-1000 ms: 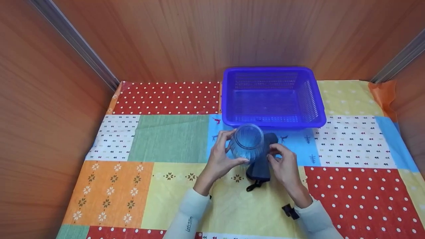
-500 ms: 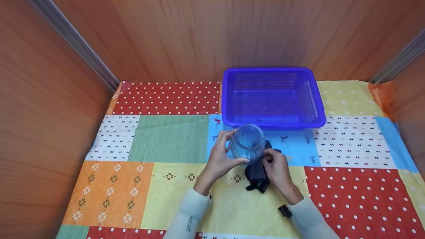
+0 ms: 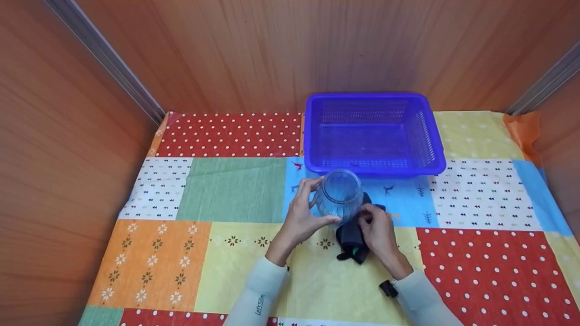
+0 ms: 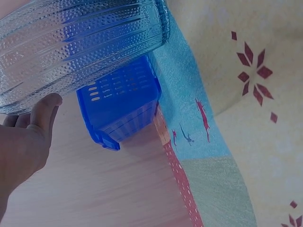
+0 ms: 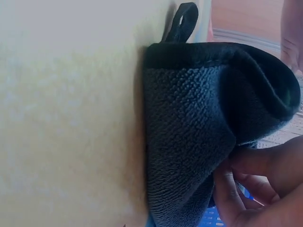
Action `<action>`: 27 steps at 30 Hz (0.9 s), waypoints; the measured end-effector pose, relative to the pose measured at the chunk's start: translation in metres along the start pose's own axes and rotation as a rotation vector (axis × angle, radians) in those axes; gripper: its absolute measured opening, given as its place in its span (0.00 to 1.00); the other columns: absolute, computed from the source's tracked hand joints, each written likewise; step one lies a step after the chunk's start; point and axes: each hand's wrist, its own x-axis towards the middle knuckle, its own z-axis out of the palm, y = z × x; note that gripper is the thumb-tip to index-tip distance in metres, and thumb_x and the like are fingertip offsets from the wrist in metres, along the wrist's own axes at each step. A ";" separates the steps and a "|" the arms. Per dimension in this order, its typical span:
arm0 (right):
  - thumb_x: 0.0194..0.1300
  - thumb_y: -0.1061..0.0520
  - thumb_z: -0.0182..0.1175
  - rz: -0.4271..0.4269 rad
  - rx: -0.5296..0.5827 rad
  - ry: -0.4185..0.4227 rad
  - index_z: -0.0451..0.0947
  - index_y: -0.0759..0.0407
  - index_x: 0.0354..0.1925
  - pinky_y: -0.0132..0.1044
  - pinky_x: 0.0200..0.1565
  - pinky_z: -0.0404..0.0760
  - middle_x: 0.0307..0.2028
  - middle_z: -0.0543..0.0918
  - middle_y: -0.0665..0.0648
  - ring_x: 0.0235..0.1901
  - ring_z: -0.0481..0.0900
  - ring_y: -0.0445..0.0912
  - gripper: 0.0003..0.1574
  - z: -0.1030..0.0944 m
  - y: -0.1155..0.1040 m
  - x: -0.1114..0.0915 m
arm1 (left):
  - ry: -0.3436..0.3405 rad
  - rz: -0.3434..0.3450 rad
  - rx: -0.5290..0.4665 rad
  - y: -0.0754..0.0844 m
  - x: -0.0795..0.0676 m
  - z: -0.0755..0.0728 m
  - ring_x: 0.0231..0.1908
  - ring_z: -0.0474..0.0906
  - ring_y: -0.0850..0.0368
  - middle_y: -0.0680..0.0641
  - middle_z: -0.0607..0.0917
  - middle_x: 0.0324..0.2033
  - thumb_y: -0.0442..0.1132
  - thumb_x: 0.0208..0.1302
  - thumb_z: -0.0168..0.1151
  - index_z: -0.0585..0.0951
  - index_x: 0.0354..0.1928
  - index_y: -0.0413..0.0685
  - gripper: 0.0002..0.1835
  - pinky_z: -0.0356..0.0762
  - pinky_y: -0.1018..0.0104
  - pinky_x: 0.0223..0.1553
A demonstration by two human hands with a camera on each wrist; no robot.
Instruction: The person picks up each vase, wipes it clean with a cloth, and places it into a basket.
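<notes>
A clear ribbed glass jar (image 3: 339, 199) is held in my left hand (image 3: 301, 215), tilted with its round mouth facing up toward the head camera. In the left wrist view, the jar's (image 4: 80, 47) dimpled side lies above the thumb. My right hand (image 3: 378, 228) pinches a dark grey terry cloth (image 3: 352, 235) beside and partly below the jar. The right wrist view shows thumb and fingers (image 5: 227, 194) gathering up a fold of this cloth (image 5: 184, 123), which has a black hem and a hanging loop. The jar hides part of the cloth in the head view.
Just behind the jar stands a purple plastic basket (image 3: 375, 171) with slotted walls. A patchwork-patterned tablecloth (image 3: 235, 190) covers the table. Wood-look panels (image 3: 272, 54) enclose the back and both sides.
My right hand has moved slightly left and now pinches the cloth, which has bunched up and drawn toward me. The left hand and jar have stayed nearly still.
</notes>
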 end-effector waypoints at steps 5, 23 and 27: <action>0.65 0.76 0.65 -0.032 0.037 0.025 0.84 0.69 0.41 0.45 0.37 0.87 0.36 0.89 0.65 0.35 0.88 0.58 0.09 -0.012 -0.008 -0.002 | -0.001 0.013 0.003 0.000 0.000 0.000 0.69 0.71 0.48 0.47 0.71 0.65 0.42 0.51 0.87 0.68 0.76 0.52 0.51 0.78 0.47 0.67; 0.66 0.75 0.67 -0.071 0.157 0.107 0.86 0.70 0.46 0.20 0.37 0.82 0.38 0.88 0.63 0.36 0.84 0.43 0.10 -0.056 -0.057 0.002 | -0.006 0.024 0.031 0.000 0.001 0.000 0.69 0.71 0.47 0.46 0.71 0.67 0.41 0.52 0.86 0.67 0.77 0.49 0.51 0.79 0.49 0.66; 0.66 0.74 0.68 -0.087 0.156 0.123 0.87 0.70 0.46 0.20 0.38 0.82 0.39 0.87 0.62 0.36 0.83 0.44 0.10 -0.059 -0.068 0.003 | -0.005 0.023 0.033 0.000 0.001 0.001 0.69 0.71 0.46 0.46 0.71 0.67 0.41 0.52 0.86 0.67 0.77 0.49 0.51 0.79 0.49 0.66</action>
